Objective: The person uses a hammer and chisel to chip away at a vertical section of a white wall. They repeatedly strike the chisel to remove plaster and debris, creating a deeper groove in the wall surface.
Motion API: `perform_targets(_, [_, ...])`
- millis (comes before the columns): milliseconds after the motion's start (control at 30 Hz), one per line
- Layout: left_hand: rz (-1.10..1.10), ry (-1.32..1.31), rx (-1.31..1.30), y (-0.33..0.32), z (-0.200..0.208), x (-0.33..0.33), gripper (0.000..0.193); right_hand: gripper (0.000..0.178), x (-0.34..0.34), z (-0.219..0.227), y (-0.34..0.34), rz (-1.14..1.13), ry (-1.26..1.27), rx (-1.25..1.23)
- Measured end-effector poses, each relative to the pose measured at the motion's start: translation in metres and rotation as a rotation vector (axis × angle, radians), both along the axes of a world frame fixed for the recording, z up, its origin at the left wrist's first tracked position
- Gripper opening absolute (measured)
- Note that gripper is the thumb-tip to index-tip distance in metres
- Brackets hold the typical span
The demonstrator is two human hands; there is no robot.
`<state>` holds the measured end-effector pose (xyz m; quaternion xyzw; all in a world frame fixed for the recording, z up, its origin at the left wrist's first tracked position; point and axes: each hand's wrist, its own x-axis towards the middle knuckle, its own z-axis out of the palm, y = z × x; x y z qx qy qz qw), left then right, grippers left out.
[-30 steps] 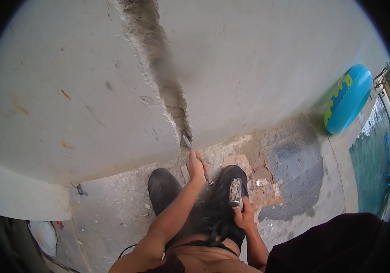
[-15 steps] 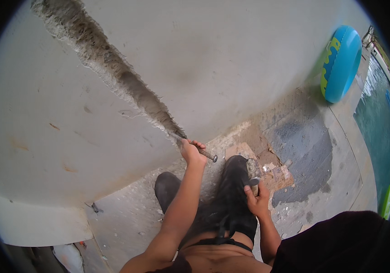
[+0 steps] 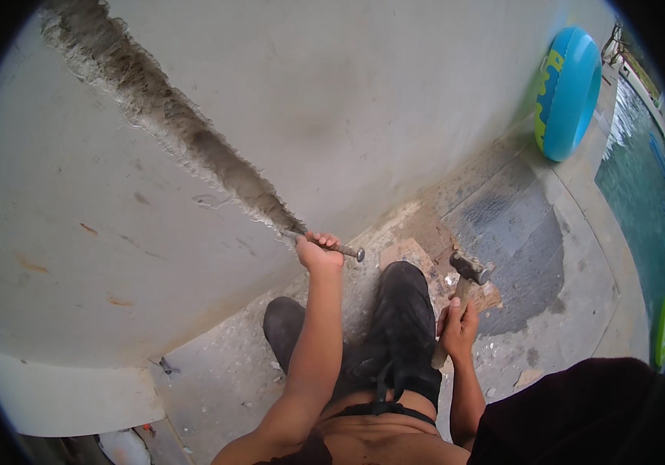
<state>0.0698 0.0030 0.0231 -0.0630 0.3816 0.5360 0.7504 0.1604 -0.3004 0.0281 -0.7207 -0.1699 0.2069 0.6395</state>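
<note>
Shows, from far left to near centre, a long, rough-edged groove (image 3: 169,108) already cut into the smooth pale-grey wall (image 3: 394,101), with a round-headed steel chisel (image 3: 347,251), wrapped in the left hand (image 3: 319,252), at the near end. Looks open along all the visible length, with any uncut remainder hidden behind that hand. Holds farther right, in the closed right hand (image 3: 459,329), a dark-headed, wooden-handled hammer (image 3: 468,270), apart from the chisel.

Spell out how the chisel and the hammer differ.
Shape: the chisel is a slim rod; the hammer is T-shaped and blocky-headed.
Place: the chisel's working end is at the lower end of the groove; the hammer is away from it.
Grip: the left hand holds the chisel, the right hand the hammer.
Both look worn.
</note>
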Motion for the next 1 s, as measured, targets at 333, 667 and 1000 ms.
perform_targets(333, [0.102, 0.029, -0.117, 0.028, 0.013, 0.011, 0.035, 0.048, 0.032, 0.063, 0.041, -0.103, -0.082, 0.616])
perform_targets(667, [0.029, 0.049, -0.116, 0.024, 0.02, 0.027, 0.032, 0.051, -0.026, -0.027, 0.133, 0.172, -0.421, 0.234])
perform_targets(1000, [0.062, -0.016, -0.111, 0.035, 0.012, 0.011, 0.029, 0.048, -0.034, 0.065, 0.122, -0.128, 0.247, 1.229])
